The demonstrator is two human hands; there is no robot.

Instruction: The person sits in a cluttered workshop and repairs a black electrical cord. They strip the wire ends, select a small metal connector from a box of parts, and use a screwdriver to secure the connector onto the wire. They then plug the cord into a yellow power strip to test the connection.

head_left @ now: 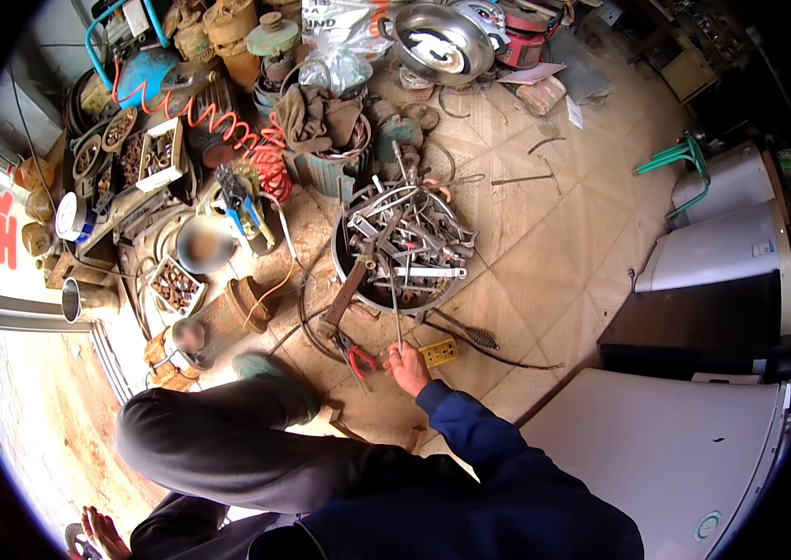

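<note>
My right hand (407, 370), in a dark blue sleeve, is closed round the near end of a thin metal rod (398, 315). The rod's far end reaches over the rim of a round dark basin (343, 265) heaped with wrenches and other metal tools (406, 233). A brown bar (349, 294) leans across the basin's near left rim. Red-handled pliers (356, 357) lie left of my right hand, and a yellow slotted block (439, 352) lies just to its right. At the lower left edge, my left hand (104, 534) has its fingers stretched out and holds nothing visible.
A coiled red air hose (269, 168), small parts boxes (175, 287) and machine parts crowd the left. A steel pan (440, 45) stands at the back. White appliances (657, 448) line the right, with a green stool (685, 168) beyond. A T-shaped tool (531, 177) lies on the tiles.
</note>
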